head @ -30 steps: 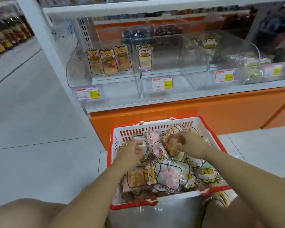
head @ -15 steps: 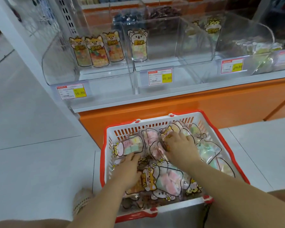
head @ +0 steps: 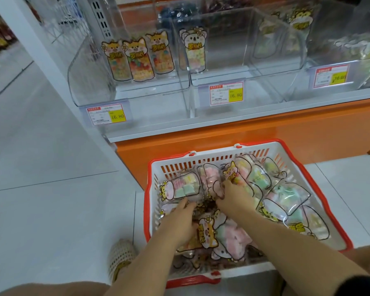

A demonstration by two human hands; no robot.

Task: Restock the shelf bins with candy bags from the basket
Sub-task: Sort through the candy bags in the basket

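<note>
Basket (head: 146, 210), 6 o'clock: left hand (head: 179, 218) and right hand (head: 233, 196), fingers buried among slick bags (head: 184, 185), grip untellable; likely risk: mixed kinds grabbed, misfiled in 12 o'clock bins (head: 90, 77).

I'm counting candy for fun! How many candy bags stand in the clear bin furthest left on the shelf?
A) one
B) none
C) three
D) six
C: three candy bags stand upright side by side at the back of the leftmost bin.
</note>
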